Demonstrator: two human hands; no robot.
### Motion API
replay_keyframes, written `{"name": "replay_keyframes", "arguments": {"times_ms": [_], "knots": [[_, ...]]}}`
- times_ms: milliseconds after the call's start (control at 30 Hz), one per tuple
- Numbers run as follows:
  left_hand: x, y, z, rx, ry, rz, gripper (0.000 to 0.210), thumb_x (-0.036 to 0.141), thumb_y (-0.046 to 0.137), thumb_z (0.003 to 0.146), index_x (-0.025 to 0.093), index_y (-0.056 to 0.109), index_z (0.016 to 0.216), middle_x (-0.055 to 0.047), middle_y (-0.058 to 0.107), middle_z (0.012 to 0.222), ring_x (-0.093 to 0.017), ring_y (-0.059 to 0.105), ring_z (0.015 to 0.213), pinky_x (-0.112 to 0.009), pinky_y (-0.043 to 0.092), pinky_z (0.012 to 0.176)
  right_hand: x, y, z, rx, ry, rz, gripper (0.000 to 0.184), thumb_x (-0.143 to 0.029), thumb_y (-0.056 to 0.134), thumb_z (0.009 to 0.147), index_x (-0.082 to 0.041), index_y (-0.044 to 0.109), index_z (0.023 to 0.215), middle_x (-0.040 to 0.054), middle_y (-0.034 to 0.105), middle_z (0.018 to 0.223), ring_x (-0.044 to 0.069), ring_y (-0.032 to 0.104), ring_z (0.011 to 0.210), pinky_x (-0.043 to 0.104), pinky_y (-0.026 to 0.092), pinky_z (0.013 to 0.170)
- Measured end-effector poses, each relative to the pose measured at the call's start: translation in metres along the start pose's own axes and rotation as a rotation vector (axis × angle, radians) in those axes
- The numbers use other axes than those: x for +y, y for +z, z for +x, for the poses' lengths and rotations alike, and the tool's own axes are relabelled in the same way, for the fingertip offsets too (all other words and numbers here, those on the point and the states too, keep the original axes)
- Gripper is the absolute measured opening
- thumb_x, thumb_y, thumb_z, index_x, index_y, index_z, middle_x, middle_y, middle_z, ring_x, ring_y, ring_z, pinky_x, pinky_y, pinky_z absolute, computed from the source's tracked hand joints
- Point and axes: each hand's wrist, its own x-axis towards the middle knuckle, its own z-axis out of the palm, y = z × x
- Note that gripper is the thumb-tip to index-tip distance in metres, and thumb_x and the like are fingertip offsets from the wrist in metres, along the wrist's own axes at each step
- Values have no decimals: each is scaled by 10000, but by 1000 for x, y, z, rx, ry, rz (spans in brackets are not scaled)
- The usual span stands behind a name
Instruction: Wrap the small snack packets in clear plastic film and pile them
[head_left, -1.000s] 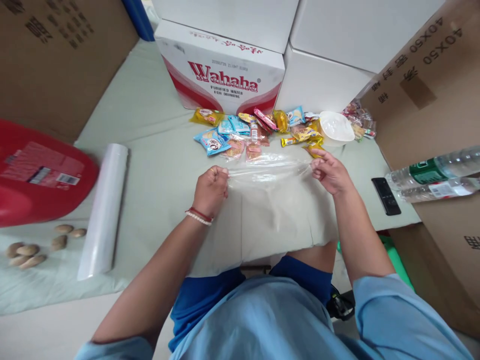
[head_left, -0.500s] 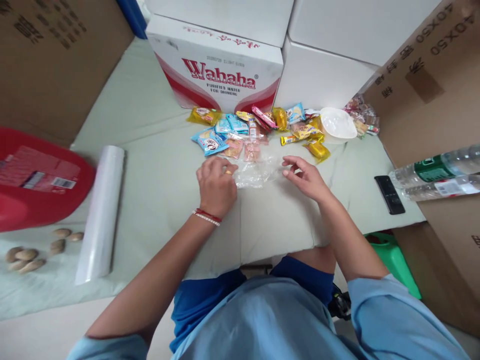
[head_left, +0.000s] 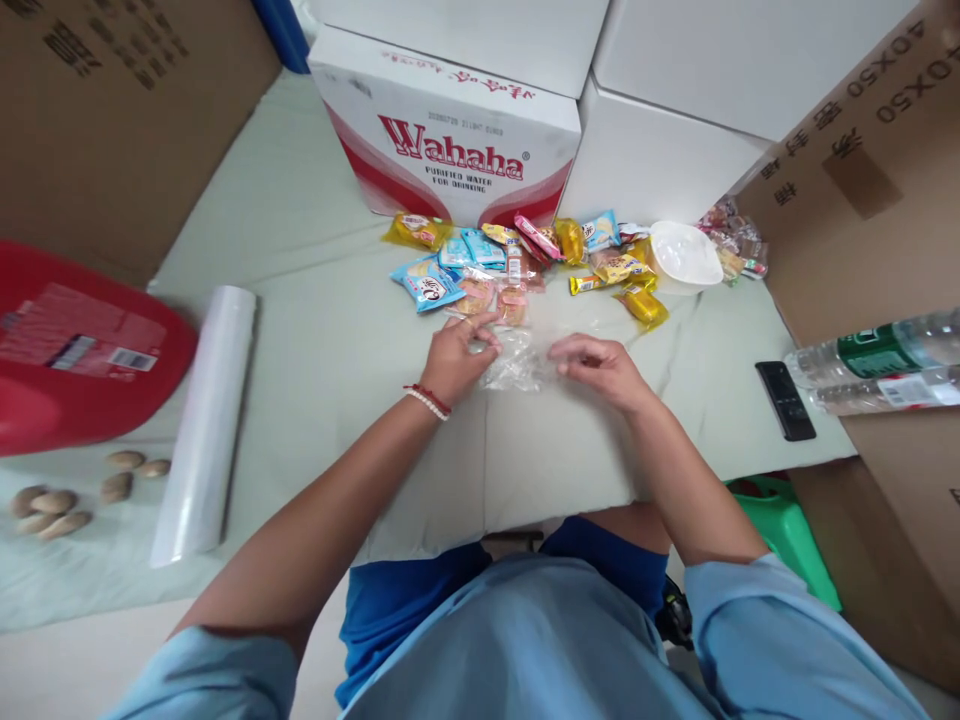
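A crumpled clear plastic bag lies on the cloth-covered table between my two hands. My left hand pinches its left edge between thumb and fingers, with another finger stretched forward. At the bag's right side, my right hand is slightly blurred, its thumb and fingers closed on the clear film. Just beyond the bag sit pink-wrapped snacks and a blue snack packet.
Behind are yellow snack packets, a white bowl and a Wahaha carton. A plastic roll, walnuts and a red container stand left. At right lie a black remote and plastic bottles.
My left hand has turned and shifted right along the bag. My right hand has moved slightly left and down, its fingers closing in. The bag is bunched narrower; the whole view has shifted a little.
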Motion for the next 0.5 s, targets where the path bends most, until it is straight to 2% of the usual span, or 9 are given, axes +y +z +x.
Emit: {"name": "replay_keyframes", "arguments": {"times_ms": [67, 100, 133, 167, 233, 300, 400, 467, 500], "knots": [[0, -8, -11, 46, 158, -24, 181, 278, 674, 885, 242, 789, 1020, -39, 777, 937, -266, 656, 1088, -463, 490, 1048, -3, -13, -18, -260, -14, -42, 296, -432, 827, 861, -223, 814, 1070, 101, 731, 1254, 184, 682, 1021, 299, 543, 827], [2, -12, -17, 54, 241, -20, 137, 288, 663, 914, 251, 790, 948, -39, 780, 942, -262, 653, 1098, -469, 480, 1056, -5, -21, -26, -344, -1, -54, 303, -422, 820, 873, -231, 814, 1108, 108, 719, 1298, 184, 685, 1007, 308, 545, 828], [5, -17, -24, 52, 319, -6, 137, 290, 656, 937, 257, 787, 917, -36, 784, 948, -260, 651, 1115, -477, 466, 1067, -6, -30, -34, -350, 9, -63, 307, -410, 806, 891, -242, 807, 1148, 106, 717, 1311, 175, 682, 969, 311, 544, 824], [9, -21, -31, 45, 390, 13, 142, 283, 648, 955, 264, 783, 916, -32, 788, 958, -258, 647, 1138, -484, 452, 1079, -8, -38, -40, -276, 6, -73, 303, -394, 789, 910, -257, 797, 1179, 95, 722, 1298, 161, 670, 914, 306, 538, 813], [18, -28, -42, 24, 507, 62, 147, 256, 635, 978, 276, 775, 938, -20, 796, 995, -251, 638, 1186, -489, 431, 1094, -13, -49, -46, -28, -36, -103, 289, -358, 762, 931, -285, 779, 1210, 64, 718, 1286, 122, 612, 787, 285, 516, 769], [23, -31, -50, 0, 609, 117, 153, 229, 630, 986, 289, 764, 942, -2, 800, 1031, -242, 635, 1219, -490, 409, 1116, -18, -49, -44, 105, -73, -142, 365, -328, 749, 929, -307, 736, 1293, 55, 659, 1384, 84, 537, 690, 263, 491, 705], [23, -28, -56, -37, 722, 183, 187, 189, 609, 992, 312, 745, 954, 31, 800, 1025, -221, 644, 1235, -501, 363, 1168, -22, -31, -32, -17, -81, -212, 651, -282, 737, 904, -341, 547, 1524, 75, 528, 1558, 61, 512, 658, 246, 481, 657], [18, -25, -58, -58, 746, 198, 207, 166, 592, 993, 316, 731, 968, 42, 799, 1011, -207, 650, 1242, -505, 346, 1192, -18, -16, -22, -145, -88, -284, 754, -244, 711, 896, -331, 447, 1597, 69, 618, 1459, 72, 534, 667, 239, 487, 670], [14, -24, -59, -69, 737, 197, 210, 160, 585, 992, 314, 726, 969, 43, 798, 1005, -202, 653, 1244, -509, 341, 1201, -15, -10, -18, -180, -95, -328, 720, -229, 687, 901, -308, 472, 1583, 55, 689, 1340, 85, 557, 685, 241, 494, 695]]}}
